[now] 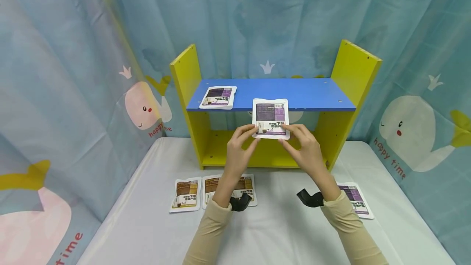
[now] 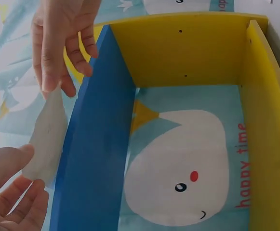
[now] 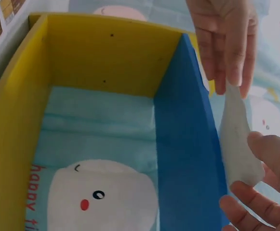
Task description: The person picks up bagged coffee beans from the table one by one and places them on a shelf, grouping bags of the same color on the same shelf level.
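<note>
Both hands hold a white pouch with a purple label [image 1: 270,113] by its two sides, at the front edge of the blue shelf board [image 1: 316,93]. My left hand [image 1: 239,150] pinches its left edge between thumb and fingers; my right hand [image 1: 305,148] pinches the right edge. From the left wrist view, the pouch [image 2: 48,137] appears from its pale underside, beside the board's edge. The right wrist view also has the pouch [image 3: 236,139] between the two hands. A second purple-label pouch [image 1: 218,97] lies at the left end of the blue board.
The yellow shelf unit [image 1: 353,68] stands at the back of the white table [image 1: 147,216]. Brown-label pouches [image 1: 185,194] lie at front left, partly behind the left forearm. Another purple-label pouch [image 1: 356,200] lies by the right forearm. Blue curtains [image 1: 257,19] surround the table.
</note>
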### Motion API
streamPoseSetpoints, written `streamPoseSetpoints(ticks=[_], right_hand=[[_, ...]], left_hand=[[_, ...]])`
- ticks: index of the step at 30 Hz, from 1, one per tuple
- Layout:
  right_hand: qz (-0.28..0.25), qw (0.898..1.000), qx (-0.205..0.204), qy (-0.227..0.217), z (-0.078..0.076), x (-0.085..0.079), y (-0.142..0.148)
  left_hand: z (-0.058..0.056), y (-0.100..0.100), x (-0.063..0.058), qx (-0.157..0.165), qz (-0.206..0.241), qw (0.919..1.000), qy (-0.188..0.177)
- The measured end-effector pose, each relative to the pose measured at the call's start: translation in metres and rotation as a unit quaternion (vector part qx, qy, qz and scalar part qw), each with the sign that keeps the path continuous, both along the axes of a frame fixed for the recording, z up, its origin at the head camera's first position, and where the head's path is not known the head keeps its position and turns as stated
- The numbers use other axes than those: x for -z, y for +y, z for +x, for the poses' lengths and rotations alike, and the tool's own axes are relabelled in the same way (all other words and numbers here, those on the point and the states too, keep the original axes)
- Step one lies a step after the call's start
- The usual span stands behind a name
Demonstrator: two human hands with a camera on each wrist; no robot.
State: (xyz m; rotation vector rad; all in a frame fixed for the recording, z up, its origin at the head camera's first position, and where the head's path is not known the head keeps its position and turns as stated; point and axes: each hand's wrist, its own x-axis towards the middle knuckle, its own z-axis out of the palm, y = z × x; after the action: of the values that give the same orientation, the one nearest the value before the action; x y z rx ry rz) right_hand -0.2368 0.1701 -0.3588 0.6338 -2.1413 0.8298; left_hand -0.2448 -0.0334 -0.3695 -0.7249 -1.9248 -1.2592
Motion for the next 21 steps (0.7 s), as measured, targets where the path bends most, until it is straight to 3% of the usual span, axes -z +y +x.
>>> streamPoseSetpoints(ticks=[8,21], right_hand=[[0.008,1.0,0.021,0.011,-0.007,-0.015,-0.001],[0.006,0.995,0.034,0.097,-0.025,-0.035,-0.006]], left_hand=[[-0.009,0.003,-0.016,-0.027,-0.022,0.9985,0.042],[-0.022,0.004,-0.039,-0.061,-0.075,0.9944,0.041]])
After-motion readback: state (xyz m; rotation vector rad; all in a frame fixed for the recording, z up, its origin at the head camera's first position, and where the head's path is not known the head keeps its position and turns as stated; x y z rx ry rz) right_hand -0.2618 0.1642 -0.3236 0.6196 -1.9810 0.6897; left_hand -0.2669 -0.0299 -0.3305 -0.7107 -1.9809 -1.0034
